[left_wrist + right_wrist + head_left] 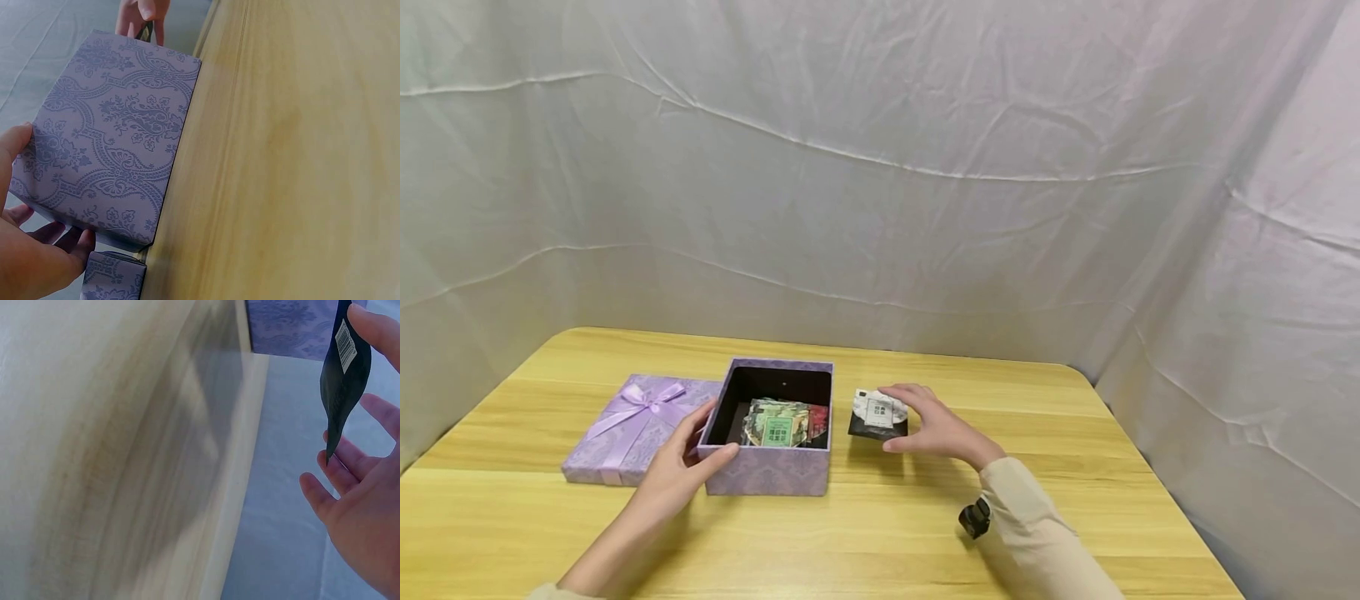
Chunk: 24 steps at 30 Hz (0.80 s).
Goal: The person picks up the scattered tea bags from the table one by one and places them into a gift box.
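Note:
A purple patterned box stands without its lid on the table, its inside black. My left hand holds its near left corner, thumb at the front rim and fingers along the left side. Inside lie a green tea sachet and a red one partly beneath it. To the right of the box, my right hand pinches a black-and-white tea sachet by its edges. In the right wrist view that sachet is seen edge-on, its dark back with a barcode, between thumb and fingers above the tabletop.
The box's lid, purple with a ribbon bow, lies left of the box, close against it. Under them is a wooden table with rounded far corners. Pale cloth hangs behind it. A small black device sits at my right wrist.

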Each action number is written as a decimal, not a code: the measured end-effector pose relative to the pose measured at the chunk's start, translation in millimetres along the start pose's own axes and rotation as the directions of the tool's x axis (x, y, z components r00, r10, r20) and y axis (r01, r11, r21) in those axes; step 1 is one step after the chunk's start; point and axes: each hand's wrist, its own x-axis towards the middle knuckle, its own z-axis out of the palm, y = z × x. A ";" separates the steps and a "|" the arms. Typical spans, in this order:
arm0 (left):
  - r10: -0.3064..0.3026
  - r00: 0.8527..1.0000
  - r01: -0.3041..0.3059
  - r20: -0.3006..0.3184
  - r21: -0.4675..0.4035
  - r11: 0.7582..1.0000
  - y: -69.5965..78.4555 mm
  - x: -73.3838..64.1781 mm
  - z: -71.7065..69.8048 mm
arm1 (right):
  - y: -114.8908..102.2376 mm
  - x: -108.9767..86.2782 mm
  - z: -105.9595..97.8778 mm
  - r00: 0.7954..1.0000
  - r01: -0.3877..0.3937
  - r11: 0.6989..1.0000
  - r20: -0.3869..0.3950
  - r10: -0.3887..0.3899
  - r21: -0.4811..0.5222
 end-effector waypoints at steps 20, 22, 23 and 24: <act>-0.001 1.000 0.001 -0.001 0.008 1.000 0.5 0.2 0.2 | -20.7 -3.8 -10.4 0.996 0.087 0.995 -0.021 -0.086 0.043; 0.000 1.000 0.000 -0.001 0.009 1.000 0.7 0.2 0.2 | -23.9 -3.4 -11.2 0.995 0.094 0.994 -0.022 -0.093 0.047; -0.001 1.000 0.001 -0.001 0.008 1.000 0.9 0.2 0.2 | -25.5 -2.9 -11.5 0.995 0.095 0.994 -0.021 -0.094 0.050; -0.002 1.000 0.002 -0.001 0.008 1.000 1.0 0.2 0.2 | -27.0 -2.4 -11.6 0.995 0.097 0.994 -0.021 -0.096 0.051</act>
